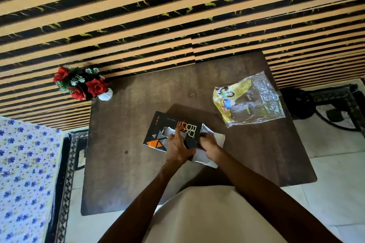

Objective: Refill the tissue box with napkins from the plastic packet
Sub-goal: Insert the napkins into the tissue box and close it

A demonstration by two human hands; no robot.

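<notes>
The box [173,132] lies flat near the middle of the surface [126,173], black w/ orange print, dispensing slot facing up. Its right end is open, white flaps sticking out toward the right. The packet [248,100] sits well apart, up and to the right, and looks flattened and mostly clear, so prob. emptied already, though glare makes that hard to confirm.

Left hand [177,148] presses down on top of the box, fingers [176,135] spread and reaching to the slot, where a bit of white napkin shows. Right hand [209,145] is at the open end, fingers curled in around the flaps or the napkin stack; can't tell which, since the hand covers the opening.

Risks from here:
- Stack jams or crumples at the end opening if pushed in at an angle; the left hand pressing on top could squash the box and narrow the gap.
- Flaps could fold inward w/ the napkins and tear, or get trapped so the end won't close.
- Top napkin may not feed through the slot, leaving nothing to pull; tugging it hard could rip it.
- Box could slide left across the surface under the push if the left hand eases off. The flower vase [105,94] is far enough away to be safe.
</notes>
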